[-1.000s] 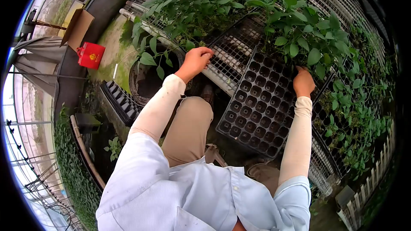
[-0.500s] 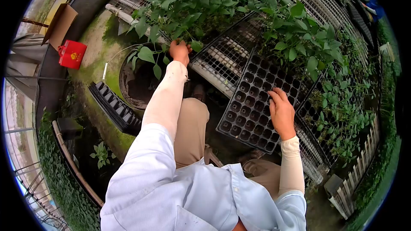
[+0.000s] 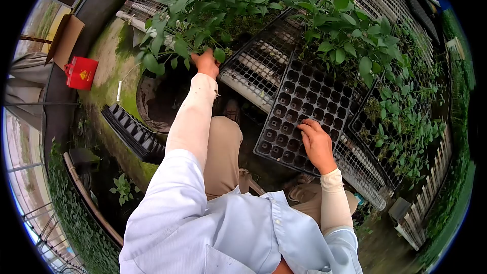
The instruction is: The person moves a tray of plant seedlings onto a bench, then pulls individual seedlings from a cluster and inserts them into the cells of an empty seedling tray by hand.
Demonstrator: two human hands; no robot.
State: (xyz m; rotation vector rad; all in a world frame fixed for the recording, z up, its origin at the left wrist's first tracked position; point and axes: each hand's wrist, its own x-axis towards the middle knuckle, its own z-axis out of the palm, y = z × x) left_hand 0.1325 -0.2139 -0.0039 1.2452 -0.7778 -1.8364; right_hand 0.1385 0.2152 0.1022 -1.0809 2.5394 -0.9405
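Note:
A black cell tray [image 3: 280, 126] lies tilted across the bench rack, its cells holding little or nothing that I can make out. Over its lower right part is my right hand [image 3: 318, 148], open, with fingers slightly bent and the fingertips at the cells. My left hand [image 3: 205, 64] is closed at the edge of the leafy seedlings [image 3: 223, 2]. A leafy seedling [image 3: 152, 63] reaches out to the left of that hand and appears to be in its grip; the leaves partly hide the fingers.
Below my left hand stands a round dark tub [image 3: 152, 102]. Stacked black trays [image 3: 133, 134] lean beside it. A red box [image 3: 81, 72] sits at the far left. More seedlings [image 3: 350, 40] grow right of the tray, and slatted white fencing [image 3: 426, 193] borders the right.
My left hand has moved slightly left, and the leaves beside it now sit higher and further left. My right hand has slid down and left across the tray, its fingers more bent.

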